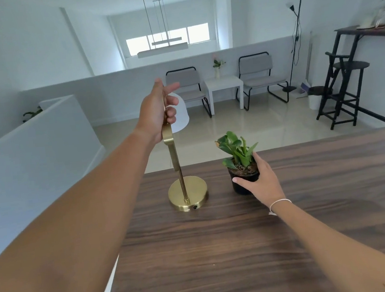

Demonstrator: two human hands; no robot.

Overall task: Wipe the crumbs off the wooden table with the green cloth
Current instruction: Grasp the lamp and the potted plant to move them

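The dark wooden table (246,247) fills the lower half of the view. A brass desk lamp (187,194) with a round base and white shade stands near its far edge. My left hand (158,109) is closed around the lamp's upper arm. Just right of the lamp sits a small green plant in a black pot (240,164). My right hand (260,179) wraps the pot's right side, thumb across its front. No green cloth is in view. One tiny pale speck (214,265) lies on the table's middle.
Beyond the table's far edge the floor drops to a lower room with two grey chairs (187,86), a white side table (224,87), a black floor lamp (294,38) and black stools (347,85) at a tall table. A white half wall (31,152) runs along the left.
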